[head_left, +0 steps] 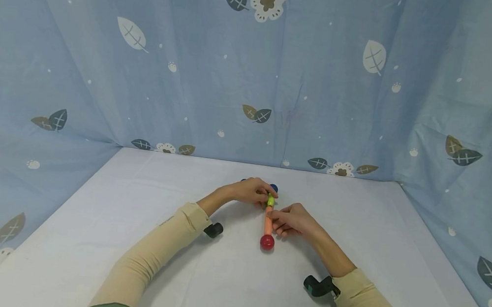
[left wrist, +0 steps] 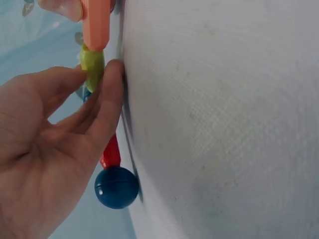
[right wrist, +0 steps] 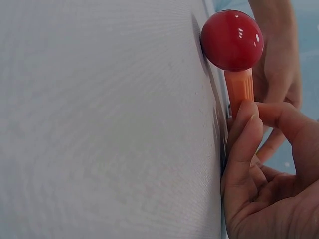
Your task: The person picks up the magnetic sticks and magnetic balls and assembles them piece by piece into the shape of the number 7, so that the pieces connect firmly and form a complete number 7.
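Observation:
An orange rod (head_left: 268, 228) with a glossy red ball (head_left: 267, 242) at its near end lies on the table. My right hand (head_left: 296, 221) pinches this rod between thumb and fingers from the right. In line beyond it is a yellow-green piece (head_left: 271, 202), which my left hand (head_left: 249, 191) pinches from the left. A blue ball (head_left: 274, 188) shows just past the left fingers. The left wrist view has a red rod (left wrist: 111, 153) ending in a dark blue ball (left wrist: 116, 187), partly hidden behind the left hand.
A white cloth (head_left: 171, 186) covers the table, with a blue leaf-print curtain (head_left: 218, 72) along its back and sides. Black wrist-worn devices (head_left: 319, 286) stick out from both beige sleeves (head_left: 156, 248).

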`<action>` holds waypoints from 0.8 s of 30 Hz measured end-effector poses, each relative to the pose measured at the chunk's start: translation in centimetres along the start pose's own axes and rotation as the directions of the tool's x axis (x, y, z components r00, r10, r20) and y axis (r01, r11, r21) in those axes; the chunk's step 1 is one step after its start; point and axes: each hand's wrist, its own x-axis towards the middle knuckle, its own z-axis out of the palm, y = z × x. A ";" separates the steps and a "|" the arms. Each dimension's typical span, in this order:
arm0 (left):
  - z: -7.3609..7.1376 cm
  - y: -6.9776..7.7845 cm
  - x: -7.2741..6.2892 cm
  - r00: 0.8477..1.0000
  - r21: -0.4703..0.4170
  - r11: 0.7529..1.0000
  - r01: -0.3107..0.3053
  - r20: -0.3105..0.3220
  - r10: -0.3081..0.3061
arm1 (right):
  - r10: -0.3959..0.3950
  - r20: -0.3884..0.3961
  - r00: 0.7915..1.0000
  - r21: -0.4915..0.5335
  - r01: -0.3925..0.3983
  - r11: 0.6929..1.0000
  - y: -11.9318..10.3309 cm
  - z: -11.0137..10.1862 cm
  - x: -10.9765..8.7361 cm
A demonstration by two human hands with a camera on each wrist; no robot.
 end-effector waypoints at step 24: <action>0.2 0.1 0.1 0.998 -0.133 0.989 0.064 -0.003 -0.064 | 0.013 -0.014 1.000 0.003 -0.013 1.000 0.3 0.1 0.2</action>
